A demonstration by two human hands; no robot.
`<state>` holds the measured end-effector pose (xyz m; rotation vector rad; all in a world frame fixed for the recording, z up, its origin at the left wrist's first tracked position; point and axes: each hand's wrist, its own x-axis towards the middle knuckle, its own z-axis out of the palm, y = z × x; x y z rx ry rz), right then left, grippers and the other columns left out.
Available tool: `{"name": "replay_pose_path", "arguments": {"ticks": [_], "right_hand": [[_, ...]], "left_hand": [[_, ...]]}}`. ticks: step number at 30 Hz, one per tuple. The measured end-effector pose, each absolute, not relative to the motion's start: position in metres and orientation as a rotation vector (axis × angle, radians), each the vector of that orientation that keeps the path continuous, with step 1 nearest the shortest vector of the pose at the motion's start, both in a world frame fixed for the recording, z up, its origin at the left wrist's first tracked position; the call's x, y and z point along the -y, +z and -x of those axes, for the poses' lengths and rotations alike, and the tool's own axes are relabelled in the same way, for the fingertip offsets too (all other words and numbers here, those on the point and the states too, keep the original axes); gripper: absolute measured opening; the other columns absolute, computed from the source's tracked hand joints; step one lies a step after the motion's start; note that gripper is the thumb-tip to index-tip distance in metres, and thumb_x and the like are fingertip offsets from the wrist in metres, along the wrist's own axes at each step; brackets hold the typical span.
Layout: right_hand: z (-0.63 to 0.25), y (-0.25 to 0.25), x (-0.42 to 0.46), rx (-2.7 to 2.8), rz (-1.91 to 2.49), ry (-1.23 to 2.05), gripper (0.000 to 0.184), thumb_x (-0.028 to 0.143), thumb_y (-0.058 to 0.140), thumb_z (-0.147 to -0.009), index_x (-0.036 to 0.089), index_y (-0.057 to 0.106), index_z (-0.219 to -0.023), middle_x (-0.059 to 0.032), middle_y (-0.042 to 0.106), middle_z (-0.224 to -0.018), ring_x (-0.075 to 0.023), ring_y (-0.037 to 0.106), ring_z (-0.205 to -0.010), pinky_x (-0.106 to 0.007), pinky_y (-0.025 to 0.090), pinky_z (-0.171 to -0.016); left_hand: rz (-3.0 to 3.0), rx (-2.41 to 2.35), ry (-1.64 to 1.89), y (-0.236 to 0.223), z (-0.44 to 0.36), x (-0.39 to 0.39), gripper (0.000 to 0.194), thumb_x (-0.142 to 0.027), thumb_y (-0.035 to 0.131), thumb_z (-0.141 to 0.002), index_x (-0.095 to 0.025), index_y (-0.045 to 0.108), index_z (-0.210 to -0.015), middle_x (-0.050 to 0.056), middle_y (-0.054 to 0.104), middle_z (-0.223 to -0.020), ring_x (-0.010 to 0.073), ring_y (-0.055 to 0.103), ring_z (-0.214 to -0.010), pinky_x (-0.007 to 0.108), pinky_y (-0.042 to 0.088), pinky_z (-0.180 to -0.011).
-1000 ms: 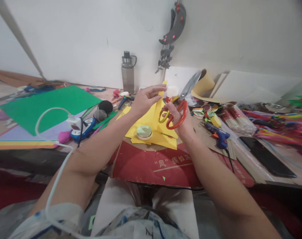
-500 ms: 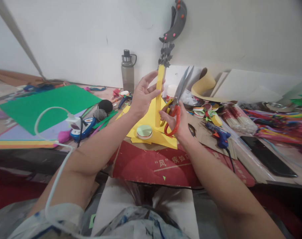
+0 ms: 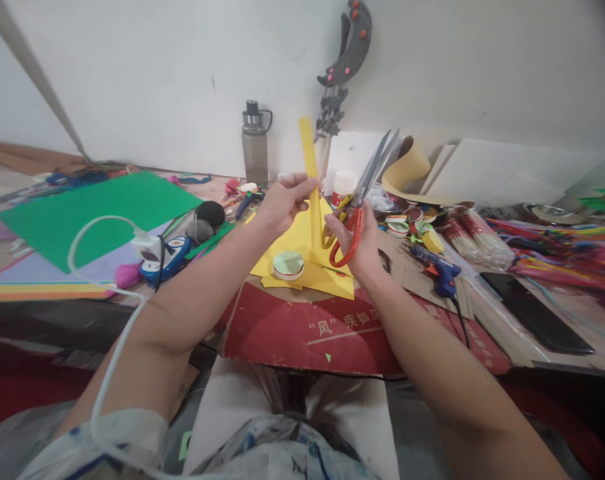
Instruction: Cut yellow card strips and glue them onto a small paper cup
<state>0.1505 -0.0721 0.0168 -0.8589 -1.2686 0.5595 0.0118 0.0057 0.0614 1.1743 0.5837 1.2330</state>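
Closest to you, a red cardboard sheet [image 3: 302,333] covers the middle of the table's [image 3: 17,250] near edge, with a black phone [image 3: 535,313] lying farther right along that same edge. Just beyond the cardboard's printed part, a round box [image 3: 288,265] with a pale green top sits on yellow paper [image 3: 287,237]. Your right hand [image 3: 358,243] is above the right side of that paper, fingers wrapped around the red and yellow handles of the scissors [image 3: 365,183], whose blades point up and away, slightly parted. Your left hand [image 3: 285,203] pinches a yellow strip [image 3: 309,153] between thumb and fingers; the strip stands nearly upright, leaning a little left at the top, beside the scissors, and you cannot tell whether its lower end touches the paper. A blue glue gun [image 3: 445,277] lies right of your right hand, and a green sheet [image 3: 97,213] spreads toward the table's far left corner. At the far edge, a grey bottle [image 3: 255,153] stands near the wall.
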Motion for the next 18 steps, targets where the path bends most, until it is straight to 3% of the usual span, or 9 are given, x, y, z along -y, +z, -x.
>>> {"name": "replay_pose_path", "arguments": {"ticks": [8,12,15,18], "right_hand": [[-0.151,0.015,0.07,1.243,0.931,0.653,0.05,0.059,0.085,-0.077,0.029,0.052,-0.1,0.0057,0.056,-0.081,-0.0124,0.058,-0.064,-0.029,0.057,-0.057],[-0.156,0.009,0.062,1.094,0.979,0.712,0.056,0.059,0.088,-0.071,0.028,0.05,-0.096,0.0078,0.057,-0.078,-0.0106,0.058,-0.061,-0.026,0.055,-0.053],[-0.159,0.01,0.056,0.991,0.894,0.8,0.055,0.063,0.087,-0.072,0.027,0.05,-0.091,0.0077,0.056,-0.073,-0.0108,0.058,-0.058,-0.026,0.056,-0.053],[-0.159,0.015,0.056,0.966,0.798,0.862,0.052,0.07,0.08,-0.077,0.026,0.055,-0.089,0.0055,0.058,-0.069,-0.0126,0.062,-0.059,-0.028,0.06,-0.055]], "left_hand": [[-1.003,-0.504,1.373,0.071,-0.003,-0.01,0.006,-0.015,0.068,-0.095,-0.017,0.064,-0.09,0.003,0.077,-0.093,0.01,0.073,-0.086,0.015,0.051,-0.06],[-1.161,-0.442,1.533,0.073,-0.002,-0.006,0.005,-0.015,0.071,-0.092,-0.019,0.067,-0.093,0.004,0.078,-0.113,0.0152,0.072,-0.111,0.021,0.058,-0.082],[-1.409,-0.413,1.572,0.074,-0.003,0.005,0.011,-0.008,0.073,-0.087,-0.019,0.072,-0.089,0.004,0.075,-0.121,0.0179,0.068,-0.124,0.027,0.054,-0.101],[-1.584,-0.447,1.489,0.071,-0.004,0.015,0.02,0.0,0.074,-0.08,-0.02,0.073,-0.077,0.005,0.074,-0.124,0.0209,0.063,-0.132,0.033,0.052,-0.108]]}}
